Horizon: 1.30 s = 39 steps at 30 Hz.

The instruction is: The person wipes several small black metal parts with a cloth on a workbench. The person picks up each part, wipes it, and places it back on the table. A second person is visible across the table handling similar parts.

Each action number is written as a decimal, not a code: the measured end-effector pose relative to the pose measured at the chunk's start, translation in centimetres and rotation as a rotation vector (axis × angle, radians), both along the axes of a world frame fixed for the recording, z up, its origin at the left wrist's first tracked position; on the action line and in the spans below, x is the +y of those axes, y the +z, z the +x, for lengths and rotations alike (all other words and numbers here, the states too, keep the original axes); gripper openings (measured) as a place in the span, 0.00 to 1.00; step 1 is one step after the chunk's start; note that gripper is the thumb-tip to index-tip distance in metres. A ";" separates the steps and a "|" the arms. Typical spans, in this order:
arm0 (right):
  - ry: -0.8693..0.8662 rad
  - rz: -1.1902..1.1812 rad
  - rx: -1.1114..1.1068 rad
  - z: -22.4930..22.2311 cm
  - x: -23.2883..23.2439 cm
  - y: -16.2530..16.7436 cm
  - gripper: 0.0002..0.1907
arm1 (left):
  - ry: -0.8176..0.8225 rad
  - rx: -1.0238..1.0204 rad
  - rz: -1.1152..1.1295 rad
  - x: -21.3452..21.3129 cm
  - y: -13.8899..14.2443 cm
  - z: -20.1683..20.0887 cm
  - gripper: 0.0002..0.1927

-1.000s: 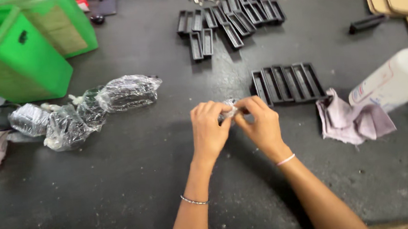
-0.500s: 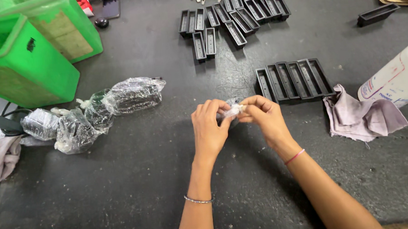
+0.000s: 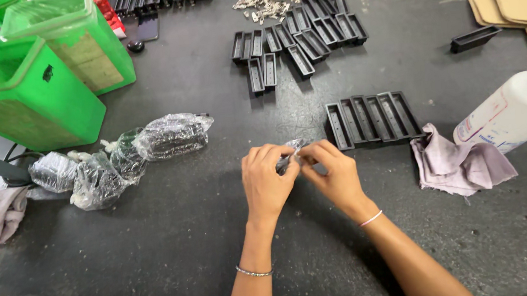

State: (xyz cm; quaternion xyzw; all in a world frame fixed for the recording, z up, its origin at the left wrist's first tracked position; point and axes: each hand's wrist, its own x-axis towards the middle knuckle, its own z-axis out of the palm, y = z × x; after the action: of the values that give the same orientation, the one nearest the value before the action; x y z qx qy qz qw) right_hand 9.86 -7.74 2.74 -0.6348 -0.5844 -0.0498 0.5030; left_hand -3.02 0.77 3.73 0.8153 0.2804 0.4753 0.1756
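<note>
Two hands meet over the middle of the dark surface (image 3: 160, 252): the left hand (image 3: 266, 179) and right hand (image 3: 337, 173) both pinch a small clear plastic packet (image 3: 289, 154) between closed fingers. Just right and slightly farther lies a row of black trays (image 3: 372, 118), beside a grey cloth (image 3: 459, 165). Left sit filled plastic bags (image 3: 124, 159) and green bins (image 3: 28, 95).

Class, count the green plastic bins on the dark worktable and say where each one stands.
2. One green bin stands at the left edge; the other green bin stands behind it, at the top left, partly cut off.
</note>
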 end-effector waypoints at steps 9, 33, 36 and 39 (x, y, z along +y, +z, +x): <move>0.031 0.042 -0.009 0.1 0.3 -0.5 0.13 | 0.075 -0.062 -0.218 0.0 -1.5 1.2 0.05; 0.064 -0.025 0.254 1.1 0.6 -0.1 0.13 | -0.225 -0.136 -0.380 2.3 -1.8 -0.4 0.06; 0.144 0.016 0.049 1.5 0.6 0.2 0.13 | -0.239 -0.125 -0.231 1.9 -1.2 -0.3 0.05; 0.131 -0.115 0.147 1.3 0.7 -0.1 0.11 | -0.198 -0.105 -0.175 1.9 -0.6 -0.4 0.05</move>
State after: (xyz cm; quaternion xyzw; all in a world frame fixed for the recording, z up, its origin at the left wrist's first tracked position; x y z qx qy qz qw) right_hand 11.14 -7.08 2.61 -0.6249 -0.5882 0.0633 0.5094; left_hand -3.40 2.65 3.10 0.7947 0.2294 0.4712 0.3064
